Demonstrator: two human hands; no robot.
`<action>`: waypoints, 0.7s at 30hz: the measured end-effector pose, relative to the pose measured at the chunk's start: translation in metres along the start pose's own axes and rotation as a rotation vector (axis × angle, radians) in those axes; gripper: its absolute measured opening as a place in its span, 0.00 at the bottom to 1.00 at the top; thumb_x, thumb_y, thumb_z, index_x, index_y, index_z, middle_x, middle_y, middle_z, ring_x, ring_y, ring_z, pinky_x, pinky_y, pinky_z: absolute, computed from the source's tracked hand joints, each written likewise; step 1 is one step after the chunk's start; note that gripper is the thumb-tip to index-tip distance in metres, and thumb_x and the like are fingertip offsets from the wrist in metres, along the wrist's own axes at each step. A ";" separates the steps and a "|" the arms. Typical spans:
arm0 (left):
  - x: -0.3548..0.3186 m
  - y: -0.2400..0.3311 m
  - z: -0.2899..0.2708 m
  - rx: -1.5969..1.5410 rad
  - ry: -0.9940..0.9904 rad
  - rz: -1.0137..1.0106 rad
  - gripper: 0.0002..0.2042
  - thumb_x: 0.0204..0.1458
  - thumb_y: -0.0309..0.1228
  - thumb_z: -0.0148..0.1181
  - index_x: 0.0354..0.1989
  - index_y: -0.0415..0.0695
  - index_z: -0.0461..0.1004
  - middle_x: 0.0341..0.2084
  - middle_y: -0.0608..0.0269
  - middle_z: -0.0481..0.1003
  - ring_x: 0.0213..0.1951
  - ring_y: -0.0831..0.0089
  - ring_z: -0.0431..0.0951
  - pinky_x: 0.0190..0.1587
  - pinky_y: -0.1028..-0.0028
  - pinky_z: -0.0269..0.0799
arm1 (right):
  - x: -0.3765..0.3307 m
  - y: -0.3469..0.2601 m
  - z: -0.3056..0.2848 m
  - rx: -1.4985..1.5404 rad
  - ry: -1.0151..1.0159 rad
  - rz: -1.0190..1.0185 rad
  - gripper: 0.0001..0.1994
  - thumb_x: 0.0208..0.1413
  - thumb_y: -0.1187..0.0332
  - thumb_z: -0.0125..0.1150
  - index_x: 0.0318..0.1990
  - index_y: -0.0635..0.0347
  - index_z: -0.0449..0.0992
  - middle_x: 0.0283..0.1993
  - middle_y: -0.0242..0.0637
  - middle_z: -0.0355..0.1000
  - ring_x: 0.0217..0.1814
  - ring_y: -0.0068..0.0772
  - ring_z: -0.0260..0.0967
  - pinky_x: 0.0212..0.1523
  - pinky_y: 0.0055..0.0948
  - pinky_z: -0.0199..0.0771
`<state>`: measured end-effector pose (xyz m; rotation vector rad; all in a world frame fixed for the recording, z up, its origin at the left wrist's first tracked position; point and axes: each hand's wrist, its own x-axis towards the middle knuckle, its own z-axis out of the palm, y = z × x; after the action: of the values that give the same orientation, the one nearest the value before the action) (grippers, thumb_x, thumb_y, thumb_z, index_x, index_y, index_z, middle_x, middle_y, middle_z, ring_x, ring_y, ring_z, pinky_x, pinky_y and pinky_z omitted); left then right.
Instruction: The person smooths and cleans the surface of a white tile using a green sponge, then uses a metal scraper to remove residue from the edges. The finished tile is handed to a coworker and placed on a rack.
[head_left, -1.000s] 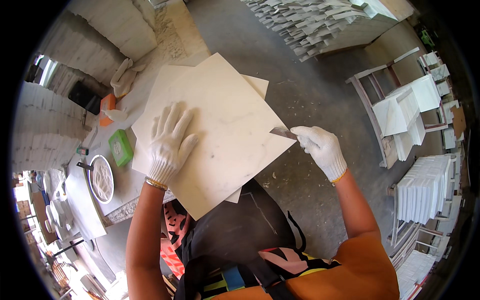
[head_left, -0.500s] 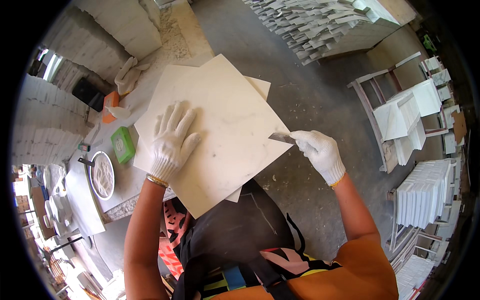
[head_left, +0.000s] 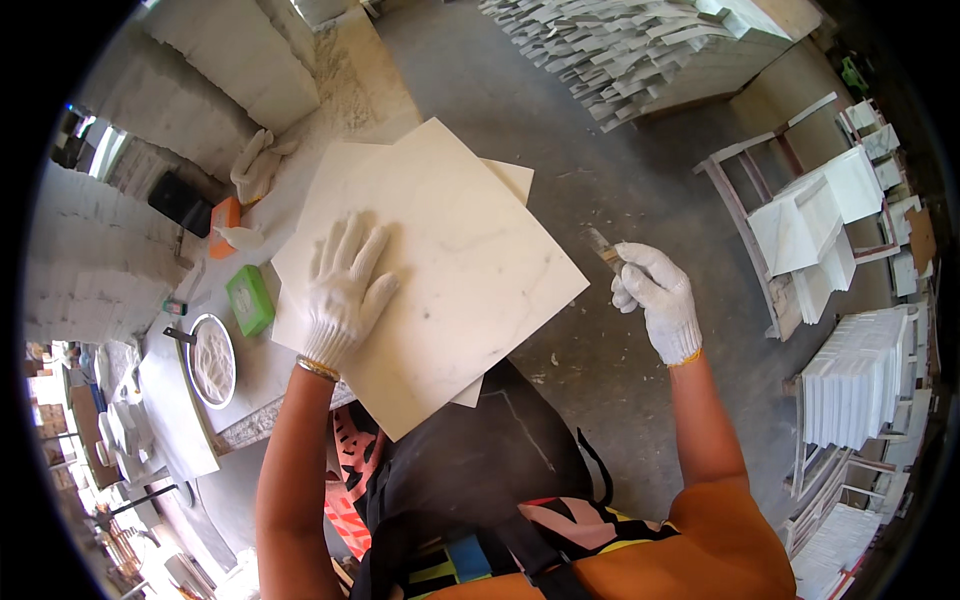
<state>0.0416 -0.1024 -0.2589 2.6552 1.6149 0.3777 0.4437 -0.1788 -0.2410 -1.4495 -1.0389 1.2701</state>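
White marble tile [head_left: 430, 270] lies on top of a small stack on the bench [head_left: 250, 375], turned cornerwise; its near corner and right edge overhang the bench toward the person. Left hand [head_left: 343, 290], gloved, presses flat on the tile, fingers spread, gripping nothing, palm at about 8 o'clock from tile centre.

Right hand [head_left: 655, 300], gloved, is closed around a small blade tool [head_left: 603, 247]; the blade points toward 10 o'clock.

Change since a second ago: the blade tip sat at the tile's right edge then; now it is off the edge, with grey floor [head_left: 600, 130] showing between tool and tile. The left hand has not shifted, and the tile sits the same way. Judgement: one pass along that edge looks finished or paused, with the tile held steady for another.

Edges: a lower tile [head_left: 515, 178] pokes out at 1 o'clock from the top tile, another sliver at 5 o'clock. Right edge and near corner are free in the air, reachable from the floor side.

Room: open floor from 12 to 4 o'clock of the tile. Crowded at 9 o'clock: a green box [head_left: 249, 299], an orange box [head_left: 224, 218], a round pan [head_left: 211, 361], a spare glove [head_left: 255, 165]. Racks [head_left: 800, 230] of stone stand well apart at 3 o'clock.
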 end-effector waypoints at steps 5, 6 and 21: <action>0.003 0.005 -0.004 -0.012 -0.025 -0.021 0.30 0.61 0.49 0.53 0.70 0.52 0.63 0.71 0.50 0.57 0.72 0.46 0.53 0.72 0.48 0.45 | 0.043 0.062 -0.004 0.457 -0.117 0.120 0.16 0.63 0.66 0.62 0.56 0.61 0.75 0.34 0.33 0.75 0.33 0.25 0.72 0.34 0.26 0.72; 0.005 0.006 -0.003 -0.018 -0.026 -0.013 0.30 0.61 0.49 0.53 0.70 0.52 0.63 0.71 0.50 0.57 0.72 0.46 0.53 0.72 0.49 0.45 | 0.049 0.069 0.003 0.526 -0.136 0.126 0.16 0.63 0.66 0.62 0.56 0.60 0.75 0.34 0.34 0.75 0.32 0.26 0.72 0.34 0.27 0.72; 0.010 0.017 -0.012 0.031 -0.136 -0.041 0.30 0.60 0.42 0.51 0.70 0.45 0.61 0.71 0.50 0.57 0.73 0.47 0.52 0.73 0.51 0.44 | 0.034 0.080 0.025 0.757 -0.264 0.159 0.16 0.60 0.68 0.65 0.53 0.67 0.76 0.33 0.35 0.75 0.29 0.24 0.67 0.29 0.26 0.67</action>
<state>0.0581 -0.1034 -0.2428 2.6012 1.6449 0.1687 0.4250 -0.1616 -0.3272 -0.8014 -0.4999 1.7555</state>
